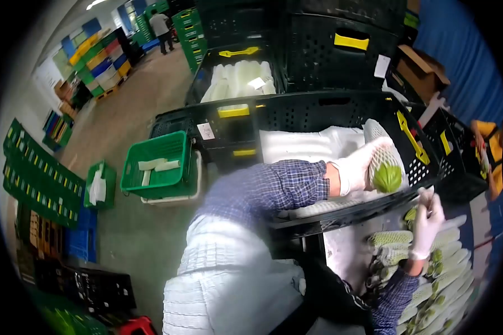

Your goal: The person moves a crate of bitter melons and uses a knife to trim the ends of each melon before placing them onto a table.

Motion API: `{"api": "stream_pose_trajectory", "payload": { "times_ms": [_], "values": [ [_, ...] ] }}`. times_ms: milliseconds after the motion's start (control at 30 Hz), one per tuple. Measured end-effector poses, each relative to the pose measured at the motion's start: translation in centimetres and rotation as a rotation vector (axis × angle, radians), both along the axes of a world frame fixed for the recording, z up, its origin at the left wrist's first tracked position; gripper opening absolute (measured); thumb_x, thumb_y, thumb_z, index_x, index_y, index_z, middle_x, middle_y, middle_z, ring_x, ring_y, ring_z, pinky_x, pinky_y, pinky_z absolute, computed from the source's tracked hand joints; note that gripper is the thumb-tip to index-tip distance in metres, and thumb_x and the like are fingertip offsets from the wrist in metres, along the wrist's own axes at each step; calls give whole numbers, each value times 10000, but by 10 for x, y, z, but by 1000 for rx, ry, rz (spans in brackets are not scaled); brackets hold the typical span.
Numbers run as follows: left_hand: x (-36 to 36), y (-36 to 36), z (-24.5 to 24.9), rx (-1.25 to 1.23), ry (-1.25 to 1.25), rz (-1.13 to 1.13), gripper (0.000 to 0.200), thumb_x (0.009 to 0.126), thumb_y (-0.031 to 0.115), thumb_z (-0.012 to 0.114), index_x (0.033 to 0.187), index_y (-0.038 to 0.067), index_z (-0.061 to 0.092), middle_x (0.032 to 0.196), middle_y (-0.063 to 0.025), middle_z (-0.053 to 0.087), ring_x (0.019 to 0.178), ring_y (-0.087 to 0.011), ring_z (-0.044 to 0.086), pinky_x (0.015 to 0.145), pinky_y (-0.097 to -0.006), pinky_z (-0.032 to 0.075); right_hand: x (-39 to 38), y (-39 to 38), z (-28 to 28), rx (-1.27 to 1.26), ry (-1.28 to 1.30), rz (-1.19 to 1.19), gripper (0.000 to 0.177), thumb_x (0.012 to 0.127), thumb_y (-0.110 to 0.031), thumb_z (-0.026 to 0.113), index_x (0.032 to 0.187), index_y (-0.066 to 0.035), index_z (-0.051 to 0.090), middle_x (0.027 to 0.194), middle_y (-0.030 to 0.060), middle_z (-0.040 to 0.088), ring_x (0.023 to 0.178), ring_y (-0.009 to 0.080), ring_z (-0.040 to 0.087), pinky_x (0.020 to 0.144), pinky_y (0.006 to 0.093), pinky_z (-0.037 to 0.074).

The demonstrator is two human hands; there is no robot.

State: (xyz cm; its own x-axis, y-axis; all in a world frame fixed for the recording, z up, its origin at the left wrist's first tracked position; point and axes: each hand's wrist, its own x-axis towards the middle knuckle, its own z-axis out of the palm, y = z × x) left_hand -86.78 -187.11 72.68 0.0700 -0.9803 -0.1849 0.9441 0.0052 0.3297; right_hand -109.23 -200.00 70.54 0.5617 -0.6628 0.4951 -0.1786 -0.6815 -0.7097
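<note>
My left hand [355, 170], in a white glove, is closed around a green fruit [387, 177] in a white foam net, inside the black crate [318, 111]. White foam-wrapped pieces [302, 146] line the crate beside and under it. Just outside the crate's near right edge, my right hand [428, 220], also gloved, has its fingers pinched together on a small whitish thing too small to name. Below that hand, several net-wrapped green fruits [444, 273] lie in rows on a pale surface [346, 245].
Stacked black crates [341, 61] stand behind, one holding white-wrapped pieces [240, 78]. At left are a green basket [156, 181] and more green crates [42, 173]. One person [161, 28] stands far back; another person's arm [493, 181] shows at right.
</note>
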Motion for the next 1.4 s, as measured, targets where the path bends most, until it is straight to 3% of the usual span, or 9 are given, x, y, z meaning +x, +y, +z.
{"api": "stream_pose_trajectory", "payload": {
  "times_ms": [67,200,367,633,733,867,967,1067,1400],
  "values": [
    [2,-13,-15,-6,8,-108,327,896,360,662,962,40,676,841,-131,710,758,-297,707,705,-477,609,11,28,4,300,-60,99,161,983,-58,559,1064,31,666,811,-10,622,676,36,494,606,189,399],
    [-1,-6,-20,-108,-10,-80,372,867,172,706,1163,-12,575,1025,-151,684,905,-304,699,877,-501,584,31,58,1,618,-199,254,330,1046,-230,502,1191,46,609,502,-68,428,351,28,318,351,210,254],
    [-1,9,-13,-395,-256,-71,544,862,102,714,1341,6,473,1278,-138,582,1134,-241,617,999,-408,539,32,71,-15,898,-351,529,682,850,-477,741,1242,35,518,855,36,630,441,54,456,367,208,327],
    [1,42,21,-526,-806,-132,722,853,148,768,1453,32,383,1398,-105,517,1308,-204,487,1144,-351,367,18,82,-49,1120,-516,664,794,764,-370,805,1337,20,419,958,116,627,510,135,537,428,264,464],
    [12,42,22,-502,-713,7,733,850,200,789,1445,34,395,1390,-95,528,1307,-197,485,1132,-360,380,14,79,-70,1207,-586,654,772,776,-334,794,1358,-6,407,975,115,624,543,142,548,430,264,453],
    [28,23,7,-548,-435,146,676,880,255,768,1424,79,408,1336,-64,547,1226,-169,543,1053,-377,473,26,103,-42,899,-387,483,479,828,-245,764,1190,-19,548,810,20,597,482,80,479,427,214,375],
    [22,24,3,-456,-446,177,490,901,209,741,1298,41,508,1119,-73,641,1037,-165,653,863,-352,591,33,122,-19,631,-192,391,557,797,-88,756,1296,55,554,1104,50,666,955,104,601,868,264,484],
    [13,28,8,-356,-554,165,325,918,141,703,1195,28,577,1005,-74,675,860,-162,696,763,-333,620,38,124,-18,326,-175,343,617,790,-116,774,1318,82,525,1071,98,689,927,119,628,856,288,504],
    [6,45,33,-380,-705,101,642,826,160,780,1351,6,445,1174,-137,628,1101,-258,632,998,-407,532,57,118,4,-78,-175,117,690,724,-147,809,1329,42,537,1067,165,706,921,174,692,823,308,549]
  ]
}}
